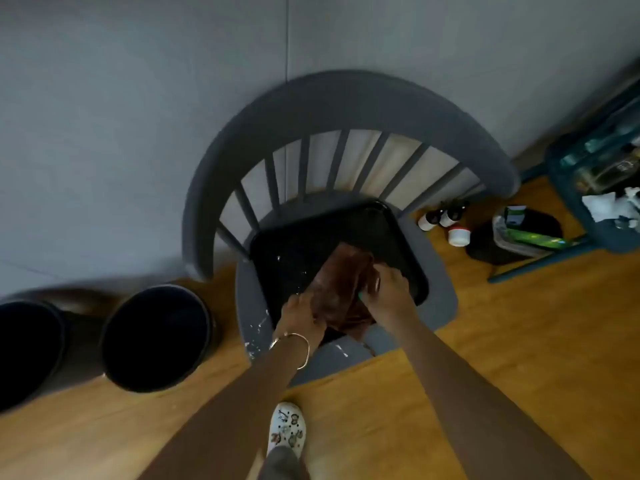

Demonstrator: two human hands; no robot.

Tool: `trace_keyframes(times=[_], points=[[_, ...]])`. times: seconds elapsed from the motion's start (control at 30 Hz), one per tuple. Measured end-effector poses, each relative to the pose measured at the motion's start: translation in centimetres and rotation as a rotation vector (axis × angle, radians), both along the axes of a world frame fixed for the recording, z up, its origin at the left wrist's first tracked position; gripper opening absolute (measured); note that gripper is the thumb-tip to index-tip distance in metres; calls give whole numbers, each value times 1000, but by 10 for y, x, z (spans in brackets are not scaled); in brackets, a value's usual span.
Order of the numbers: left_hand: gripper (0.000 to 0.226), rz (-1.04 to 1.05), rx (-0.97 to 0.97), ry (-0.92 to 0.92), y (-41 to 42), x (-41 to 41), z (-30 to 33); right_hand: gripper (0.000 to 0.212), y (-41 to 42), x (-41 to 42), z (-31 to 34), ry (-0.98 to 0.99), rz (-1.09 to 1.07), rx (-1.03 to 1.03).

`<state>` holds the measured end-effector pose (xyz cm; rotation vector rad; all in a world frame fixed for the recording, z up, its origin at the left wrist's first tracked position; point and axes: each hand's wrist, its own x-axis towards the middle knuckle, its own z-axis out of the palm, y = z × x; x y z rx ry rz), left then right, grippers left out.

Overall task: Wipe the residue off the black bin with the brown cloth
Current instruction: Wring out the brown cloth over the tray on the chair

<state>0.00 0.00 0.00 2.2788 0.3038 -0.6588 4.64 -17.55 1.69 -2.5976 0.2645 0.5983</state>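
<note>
A square black bin [294, 244] stands on the seat of a grey chair [436, 313], with white specks of residue on its inner left wall. Over its opening hangs a brown cloth [341, 278], folded and bunched. My left hand [299, 318] grips the cloth's near left end at the bin's front rim. My right hand [388, 285] grips the cloth's right side, fingers curled round it. The bin's near rim is hidden behind both hands and the cloth.
Two round black bins [156, 337] [27, 351] stand on the wooden floor at the left. Small white bottles [446, 223] and a dark bag [512, 240] lie to the right, beside a blue rack [595, 188]. White specks dot the chair seat's front left. My shoe [286, 427] is below.
</note>
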Motion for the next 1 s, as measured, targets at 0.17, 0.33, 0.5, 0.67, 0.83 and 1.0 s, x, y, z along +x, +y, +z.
trace_keyframes(times=[0.17,0.33,0.5,0.67,0.83,1.0], points=[[58,146,11,-11,-20,28,-15,103,-4,34,-28,97,69,7],[63,167,101,48,-33,34,-33,115,5,31,-44,108,1,3],[63,129,157,67,-40,48,-35,107,13,29,-52,92,-177,62],[49,147,60,168,-41,71,-31,47,15,26,-51,97,-299,288],[20,364,-570,159,-20,63,5,35,13,7,-13,76,-527,653],[36,440,-792,242,21,-2,55,41,41,-67,53,52,-466,761]])
